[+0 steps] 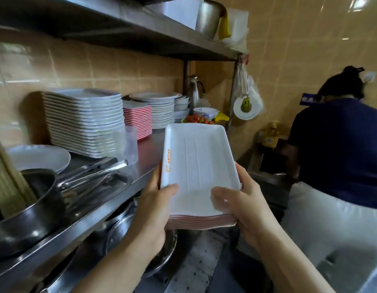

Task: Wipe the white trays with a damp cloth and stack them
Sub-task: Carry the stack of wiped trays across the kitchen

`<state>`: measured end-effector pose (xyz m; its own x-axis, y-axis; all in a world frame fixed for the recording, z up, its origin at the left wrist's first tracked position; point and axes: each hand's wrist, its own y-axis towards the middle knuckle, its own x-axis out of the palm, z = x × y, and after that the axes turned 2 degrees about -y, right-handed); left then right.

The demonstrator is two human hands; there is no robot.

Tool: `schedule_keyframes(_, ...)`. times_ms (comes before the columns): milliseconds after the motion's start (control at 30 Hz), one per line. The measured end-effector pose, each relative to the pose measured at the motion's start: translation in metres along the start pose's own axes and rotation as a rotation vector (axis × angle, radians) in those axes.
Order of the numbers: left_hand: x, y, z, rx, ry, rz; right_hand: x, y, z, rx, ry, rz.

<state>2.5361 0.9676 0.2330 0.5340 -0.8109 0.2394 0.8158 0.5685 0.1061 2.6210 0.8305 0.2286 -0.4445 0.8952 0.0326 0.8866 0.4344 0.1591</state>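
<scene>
We carry a stack of trays (199, 166) in mid-air beside the steel desk (111, 193), left hand (155, 210) and right hand (244, 206) clamped on its near corners. Stacking, we judge; next comes a level set-down. Glossy, ribbed, rounded rectangles.

Soft, warm light fills the kitchen. Small bright glare spots sit on the glossy wall tiles (323, 28) at upper right. The underside of the shelf (111, 28) is dark, and the space beneath the worktop (111, 199) lies in shadow. Wide-angle distortion bends the edges, and the left side and near forearms look smeared and soft.
</scene>
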Motion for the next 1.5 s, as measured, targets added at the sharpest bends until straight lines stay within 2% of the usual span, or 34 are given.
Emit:
schedule_keyframes(367,0.054,0.135,-0.02,0.088,0.001,0.355,-0.018,0.182,0.017,0.018,0.074,-0.335)
schedule_keyframes(600,0.094,0.217,-0.02,0.141,-0.006,0.524,-0.027,0.302,0.008,0.048,0.137,-0.541)
schedule_keyframes(767,0.097,0.265,-0.009,0.158,0.009,0.661,-0.007,0.362,0.004,0.078,0.132,-0.611)
schedule_keyframes(1100,0.057,0.357,0.023,0.211,0.028,0.765,0.068,0.458,-0.006,0.061,0.128,-0.655)
schedule_keyframes(1500,0.016,0.442,0.051,0.125,0.109,0.919,0.14,0.545,-0.019,0.109,0.055,-0.804)
